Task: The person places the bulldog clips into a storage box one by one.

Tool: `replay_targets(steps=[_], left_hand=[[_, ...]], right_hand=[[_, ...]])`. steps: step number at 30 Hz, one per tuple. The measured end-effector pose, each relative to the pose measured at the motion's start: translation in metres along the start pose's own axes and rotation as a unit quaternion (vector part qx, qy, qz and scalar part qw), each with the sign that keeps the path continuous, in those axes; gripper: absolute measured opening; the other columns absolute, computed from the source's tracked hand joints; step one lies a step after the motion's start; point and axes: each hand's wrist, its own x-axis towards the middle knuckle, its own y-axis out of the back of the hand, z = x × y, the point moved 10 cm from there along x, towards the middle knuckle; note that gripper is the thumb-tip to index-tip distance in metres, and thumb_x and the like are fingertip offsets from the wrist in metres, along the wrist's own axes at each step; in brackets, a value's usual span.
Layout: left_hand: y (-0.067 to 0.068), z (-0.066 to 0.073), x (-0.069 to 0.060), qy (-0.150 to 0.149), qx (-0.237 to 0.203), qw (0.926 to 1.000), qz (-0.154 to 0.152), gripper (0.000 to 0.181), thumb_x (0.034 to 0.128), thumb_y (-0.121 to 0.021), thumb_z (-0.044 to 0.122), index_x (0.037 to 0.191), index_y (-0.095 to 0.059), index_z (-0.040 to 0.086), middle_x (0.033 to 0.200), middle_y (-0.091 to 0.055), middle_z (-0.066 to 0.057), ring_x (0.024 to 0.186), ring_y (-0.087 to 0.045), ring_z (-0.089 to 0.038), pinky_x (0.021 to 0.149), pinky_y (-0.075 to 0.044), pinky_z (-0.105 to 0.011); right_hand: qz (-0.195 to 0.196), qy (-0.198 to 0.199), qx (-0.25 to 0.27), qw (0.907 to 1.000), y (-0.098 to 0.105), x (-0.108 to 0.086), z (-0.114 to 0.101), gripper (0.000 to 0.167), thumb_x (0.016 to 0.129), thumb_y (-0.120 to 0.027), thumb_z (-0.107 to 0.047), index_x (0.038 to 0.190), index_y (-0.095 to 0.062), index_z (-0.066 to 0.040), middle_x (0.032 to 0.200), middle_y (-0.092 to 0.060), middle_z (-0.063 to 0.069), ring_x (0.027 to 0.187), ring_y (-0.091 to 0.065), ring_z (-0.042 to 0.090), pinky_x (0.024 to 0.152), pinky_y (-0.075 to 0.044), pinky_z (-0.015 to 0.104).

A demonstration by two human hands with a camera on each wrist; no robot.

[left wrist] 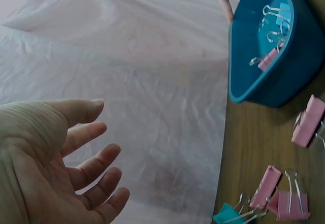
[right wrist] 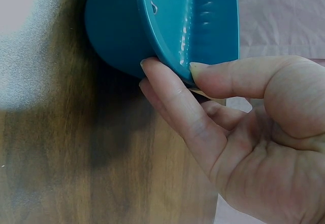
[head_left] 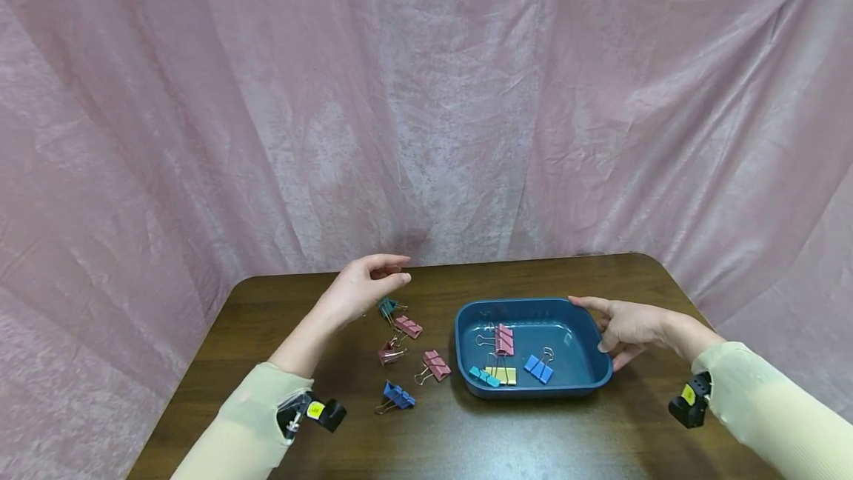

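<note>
My left hand [head_left: 365, 286] hovers over the table's back left, fingers loosely bent and holding nothing; the left wrist view shows its bare palm. Below and right of it lie a teal binder clip [head_left: 387, 307], pink binder clips [head_left: 436, 365] and a blue binder clip [head_left: 398, 395]. At the right end of a blue plastic tray [head_left: 533, 391], my right hand [head_left: 629, 328] pinches the rim, thumb inside and fingers outside. Inside the tray are a pink clip [head_left: 504, 340], a yellow clip [head_left: 503, 375], a teal clip [head_left: 484, 376] and a blue clip [head_left: 538, 369].
The brown wooden table [head_left: 426, 443] has rounded back corners. A pink velvety curtain [head_left: 426, 110] hangs right behind its back edge. Each sleeve carries a black wrist camera, such as the left one [head_left: 312, 411].
</note>
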Motion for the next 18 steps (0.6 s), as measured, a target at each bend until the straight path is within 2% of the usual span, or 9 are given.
replay_targets(steps=[11, 18], left_hand=[[0.018, -0.016, -0.003, 0.012, 0.000, 0.9999, 0.012, 0.038, 0.0983, -0.071, 0.029, 0.134, -0.068, 0.016, 0.126, -0.070, -0.005, 0.112, -0.064, -0.022, 0.093, -0.050, -0.042], [0.030, -0.033, -0.004, 0.029, -0.003, 0.9993, 0.022, 0.039, 0.0988, -0.070, 0.028, 0.135, -0.067, 0.013, 0.129, -0.068, -0.007, 0.117, -0.062, -0.026, 0.099, -0.048, -0.045]], right_hand=[[0.002, -0.004, -0.009, 0.9999, 0.001, 0.000, 0.000, 0.103, 0.079, -0.064, 0.020, 0.164, -0.017, -0.016, 0.141, -0.046, 0.036, 0.096, -0.069, 0.037, 0.068, -0.061, 0.049], [-0.003, -0.003, 0.001, 1.0000, 0.000, 0.000, 0.000, 0.105, 0.079, -0.063, 0.020, 0.165, -0.016, -0.017, 0.143, -0.046, 0.036, 0.096, -0.069, 0.038, 0.067, -0.060, 0.050]])
